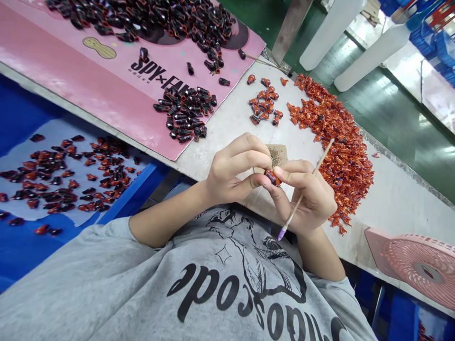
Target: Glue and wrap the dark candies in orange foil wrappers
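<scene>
Close to my chest, over the table's near edge, my left hand [238, 168] and my right hand [305, 192] meet at the fingertips. Both pinch one small orange and dark plastic piece [273, 177], partly covered by the fingers. A thin wooden stick [324, 154] with a purple tip is also tucked in my right hand, slanting across the palm. Just behind the fingers lies a small brown speckled block [279, 154]. To the right of my hand spreads a big heap of orange pieces [341, 142]; a smaller group of orange pieces [263, 102] lies farther back.
Black pieces [186, 111] lie grouped on a pink printed mat [106, 99] at left. Below it, a blue tray [130, 192] carries red and black pieces on a white sheet. A pink fan [423, 267] stands at right. White bottle-like containers [330, 33] are beyond the table [401, 208].
</scene>
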`<state>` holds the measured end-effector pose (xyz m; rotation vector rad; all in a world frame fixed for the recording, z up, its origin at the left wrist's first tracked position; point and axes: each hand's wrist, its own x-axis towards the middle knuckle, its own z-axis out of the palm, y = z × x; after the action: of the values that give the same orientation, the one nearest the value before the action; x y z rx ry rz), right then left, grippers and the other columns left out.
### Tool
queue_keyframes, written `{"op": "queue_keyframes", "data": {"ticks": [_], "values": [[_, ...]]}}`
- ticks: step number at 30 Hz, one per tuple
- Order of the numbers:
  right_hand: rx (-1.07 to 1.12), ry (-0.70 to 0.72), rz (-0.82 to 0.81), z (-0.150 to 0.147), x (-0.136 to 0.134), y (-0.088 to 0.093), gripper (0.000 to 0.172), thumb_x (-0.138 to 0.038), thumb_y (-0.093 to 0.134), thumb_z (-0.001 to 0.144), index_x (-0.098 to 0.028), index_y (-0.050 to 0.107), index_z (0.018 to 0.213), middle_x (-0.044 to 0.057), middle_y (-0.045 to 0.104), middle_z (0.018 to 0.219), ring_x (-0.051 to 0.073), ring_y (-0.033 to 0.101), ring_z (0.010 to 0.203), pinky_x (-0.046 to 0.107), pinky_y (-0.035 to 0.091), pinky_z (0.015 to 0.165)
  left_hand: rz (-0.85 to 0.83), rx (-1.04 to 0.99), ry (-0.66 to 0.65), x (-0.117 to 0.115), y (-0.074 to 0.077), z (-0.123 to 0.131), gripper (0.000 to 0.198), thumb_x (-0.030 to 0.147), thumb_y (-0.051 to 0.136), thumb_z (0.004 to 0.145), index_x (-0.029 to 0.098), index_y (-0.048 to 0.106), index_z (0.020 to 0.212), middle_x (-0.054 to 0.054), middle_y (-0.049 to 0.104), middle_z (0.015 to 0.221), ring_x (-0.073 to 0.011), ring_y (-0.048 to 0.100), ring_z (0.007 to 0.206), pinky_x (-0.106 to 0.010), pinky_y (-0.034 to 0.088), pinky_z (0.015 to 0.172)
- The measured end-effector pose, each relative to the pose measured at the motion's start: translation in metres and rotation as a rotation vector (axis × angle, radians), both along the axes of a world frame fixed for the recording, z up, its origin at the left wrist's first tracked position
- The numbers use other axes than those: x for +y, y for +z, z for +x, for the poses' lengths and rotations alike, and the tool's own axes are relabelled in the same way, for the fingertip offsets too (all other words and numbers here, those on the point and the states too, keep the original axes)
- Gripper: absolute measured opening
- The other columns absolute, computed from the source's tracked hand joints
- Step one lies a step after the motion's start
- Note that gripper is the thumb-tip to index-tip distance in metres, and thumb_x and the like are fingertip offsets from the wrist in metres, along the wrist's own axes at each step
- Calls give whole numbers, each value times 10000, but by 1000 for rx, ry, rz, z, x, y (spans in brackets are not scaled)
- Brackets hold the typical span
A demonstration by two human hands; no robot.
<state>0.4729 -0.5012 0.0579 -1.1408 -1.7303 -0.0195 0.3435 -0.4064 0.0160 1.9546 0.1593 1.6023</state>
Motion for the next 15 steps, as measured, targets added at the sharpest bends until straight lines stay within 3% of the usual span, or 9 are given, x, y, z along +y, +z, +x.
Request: {"op": "queue_keyframes", "data": {"ticks": [4,9,13,15], "values": [[-16,8,2,2,1,1,196,-136,745,858,-204,672,1026,36,712,901,148,688,781,281,580,652,-181,132,-77,4,5,-5,536,702,463,913,203,593,766,-33,588,669,-162,538,665,-330,472,639],[-22,-5,-43,3,0,2,241,-110,723,866,-222,689,1077,38,696,935,147,678,833,280,574,704,-346,276,-319,-2,14,-11,477,521,435,990,197,559,661,-27,541,589,-147,523,612,-297,450,606],[48,-7,-151,6,1,-2,341,-372,719,907,-217,624,1195,57,671,982,177,651,851,329,572,736,-460,215,-335,-8,13,-10,345,493,549,948,188,613,798,-35,630,719,-134,556,644,-270,462,622],[91,12,-203,7,2,-4,343,-490,656,935,-201,611,1115,55,652,945,174,633,835,326,551,732,-460,192,-329,-9,13,-9,313,477,596,925,187,614,809,-25,626,712,-123,537,622,-260,452,611]]}}
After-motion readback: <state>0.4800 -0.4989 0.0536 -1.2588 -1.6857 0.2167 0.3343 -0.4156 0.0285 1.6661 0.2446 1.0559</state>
